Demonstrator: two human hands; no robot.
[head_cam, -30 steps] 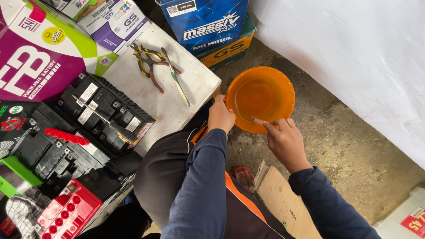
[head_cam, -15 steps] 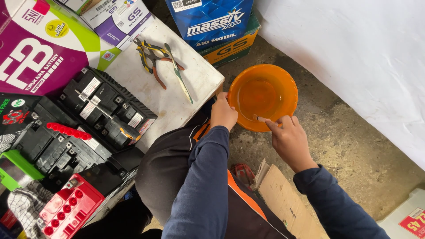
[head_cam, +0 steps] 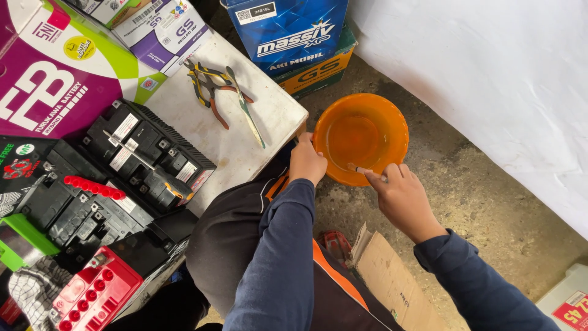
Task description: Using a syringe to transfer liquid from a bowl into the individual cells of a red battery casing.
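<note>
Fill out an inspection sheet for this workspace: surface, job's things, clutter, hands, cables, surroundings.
Surface: white table, scuffed and stained.
Job's things: orange basin on the concrete floor, clear liquid inside; small thin tool at its near rim.
Clutter: pliers and a screwdriver on the table; black batteries, red cap strip.
Hands: left hand grips the basin rim; right hand pinches the tool in its fingers.
Cables: nothing seen.
Surroundings: battery cartons, white sheet, cardboard.

Battery workshop, black batteries [head_cam: 144, 153] on worktable [head_cam: 245, 141], pliers [head_cam: 211, 89], boxed stock [head_cam: 288, 30], concrete floor [head_cam: 478, 202]
</note>
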